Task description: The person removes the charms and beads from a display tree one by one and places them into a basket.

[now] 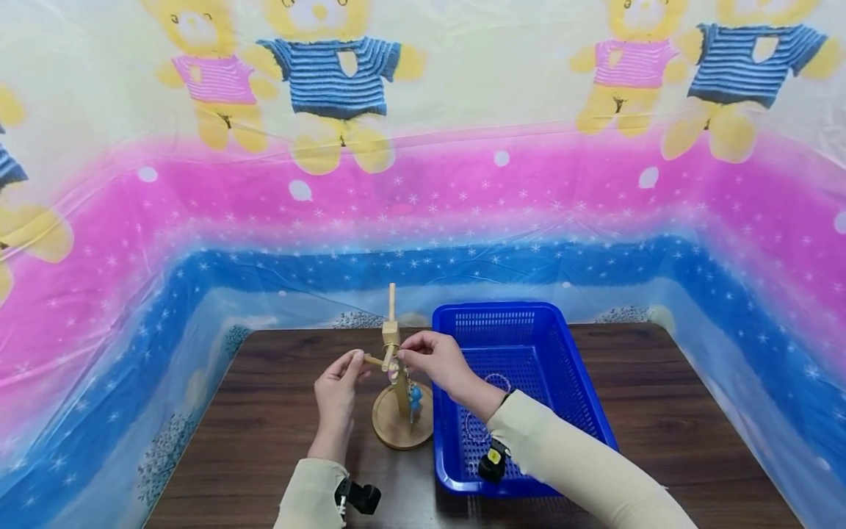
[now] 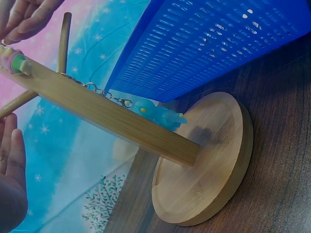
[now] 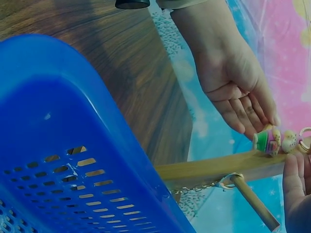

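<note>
A wooden peg stand has an upright post on a round base. My left hand pinches the end of a side peg between thumb and fingers. Across the post, my right hand pinches a keychain by its ring near the top of the stand. Its pink and green figure charm hangs against the post. A second keychain, with a blue figure charm, hangs by its chain from another peg.
Right of the stand sits a blue perforated plastic basket, with a pale beaded loop inside. Both stand on a dark wood table. A printed bear curtain surrounds the table's back and sides.
</note>
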The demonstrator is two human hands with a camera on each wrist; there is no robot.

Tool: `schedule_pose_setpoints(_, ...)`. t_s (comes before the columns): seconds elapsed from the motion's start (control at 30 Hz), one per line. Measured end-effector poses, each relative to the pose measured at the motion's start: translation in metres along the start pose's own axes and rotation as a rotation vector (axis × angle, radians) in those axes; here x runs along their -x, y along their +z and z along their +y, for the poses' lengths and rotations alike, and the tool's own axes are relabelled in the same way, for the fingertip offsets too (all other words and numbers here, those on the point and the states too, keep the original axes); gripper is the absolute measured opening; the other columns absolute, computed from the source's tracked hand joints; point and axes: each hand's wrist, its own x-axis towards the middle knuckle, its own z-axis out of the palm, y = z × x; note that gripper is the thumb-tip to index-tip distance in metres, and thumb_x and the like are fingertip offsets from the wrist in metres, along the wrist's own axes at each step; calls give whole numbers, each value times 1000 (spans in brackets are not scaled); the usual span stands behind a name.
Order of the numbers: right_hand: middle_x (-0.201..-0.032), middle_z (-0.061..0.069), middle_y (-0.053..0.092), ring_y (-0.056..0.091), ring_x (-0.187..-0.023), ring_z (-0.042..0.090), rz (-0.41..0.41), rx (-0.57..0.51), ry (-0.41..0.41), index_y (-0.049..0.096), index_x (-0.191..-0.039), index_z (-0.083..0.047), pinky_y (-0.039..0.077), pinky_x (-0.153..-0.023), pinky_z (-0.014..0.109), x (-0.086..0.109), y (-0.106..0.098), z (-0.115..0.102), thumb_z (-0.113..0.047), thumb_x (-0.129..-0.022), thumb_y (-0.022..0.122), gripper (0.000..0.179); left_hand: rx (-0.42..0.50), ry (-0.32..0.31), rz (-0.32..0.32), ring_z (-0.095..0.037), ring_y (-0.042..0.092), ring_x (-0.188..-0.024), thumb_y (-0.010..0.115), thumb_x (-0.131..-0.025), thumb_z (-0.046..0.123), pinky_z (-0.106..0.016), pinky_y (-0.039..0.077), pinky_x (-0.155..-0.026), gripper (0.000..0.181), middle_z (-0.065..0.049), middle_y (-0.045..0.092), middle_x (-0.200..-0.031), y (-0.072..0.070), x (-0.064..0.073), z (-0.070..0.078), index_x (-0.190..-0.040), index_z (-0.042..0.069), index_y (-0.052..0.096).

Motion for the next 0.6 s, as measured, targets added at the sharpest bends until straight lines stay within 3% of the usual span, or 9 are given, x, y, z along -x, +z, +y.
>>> schedule_pose_setpoints(0.17,-97,21,74,72,-86,34,7,10,-23,71,-102,4,65,-83,52,2,1,-1,-6,-96,68,13,9,2,-1,0,74,-71,66,-97,1,-15,62,-66,18,16,75,-74,1,-1,0,-91,14,76)
schedule_pose_setpoints(0.47,-99,23,75,73,-86,30,3,-16,-5,72,-101,4,65,-86,51,3,0,-2,-6,-95,69,12,-9,-6,-5,1,73,-72,67,-98,3,-14,62,-67,12,16,75,-74,0,0,0,-95,10,77)
schedule_pose_setpoints(0.6,-98,22,76,74,-89,34,-1,-7,-10,73,-101,4,67,-82,43,3,-2,-2,-7,-95,70,13,-15,-9,-5,1,73,-71,66,-98,4,-15,63,-68,13,16,75,-74,-1,0,0,-95,10,77)
